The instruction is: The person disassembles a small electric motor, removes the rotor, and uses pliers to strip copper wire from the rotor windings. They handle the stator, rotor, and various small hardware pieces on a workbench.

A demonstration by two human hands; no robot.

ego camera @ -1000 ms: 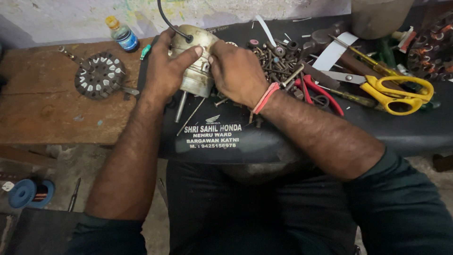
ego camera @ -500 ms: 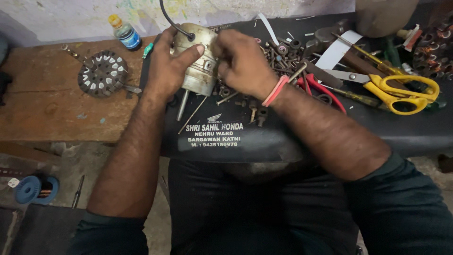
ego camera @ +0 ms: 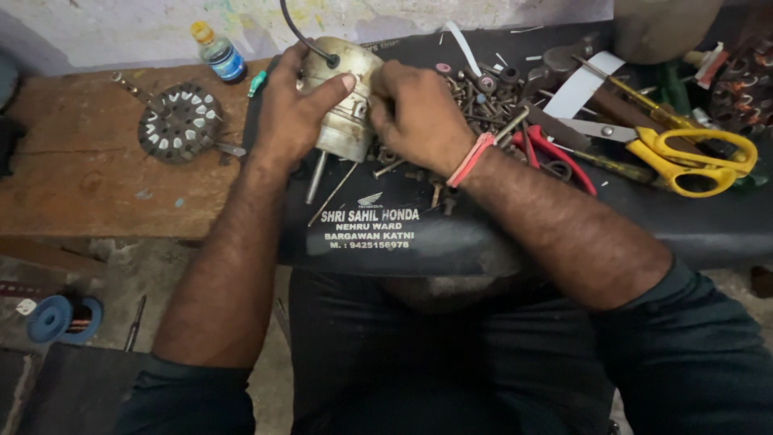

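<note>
A grimy cream-coloured motor housing (ego camera: 348,89) with a steel shaft pointing toward me rests on a black padded surface (ego camera: 483,234). My left hand (ego camera: 291,113) wraps around its left side, thumb across the front. My right hand (ego camera: 417,113) presses its closed fingers against the housing's right side; whatever the fingertips pinch is hidden. A black cable runs up from the top of the housing. A thin metal rod (ego camera: 332,193) lies beside the shaft.
A pile of screws and bolts (ego camera: 483,101) lies right of my hands, then red-handled pliers (ego camera: 555,157) and yellow scissors (ego camera: 692,149). On the wooden board (ego camera: 88,177) sit a round slotted metal rotor (ego camera: 179,122) and a small blue bottle (ego camera: 217,52).
Both hands stay on the motor housing; the view has shifted slightly and my right hand's fingers have worked a little against its side.
</note>
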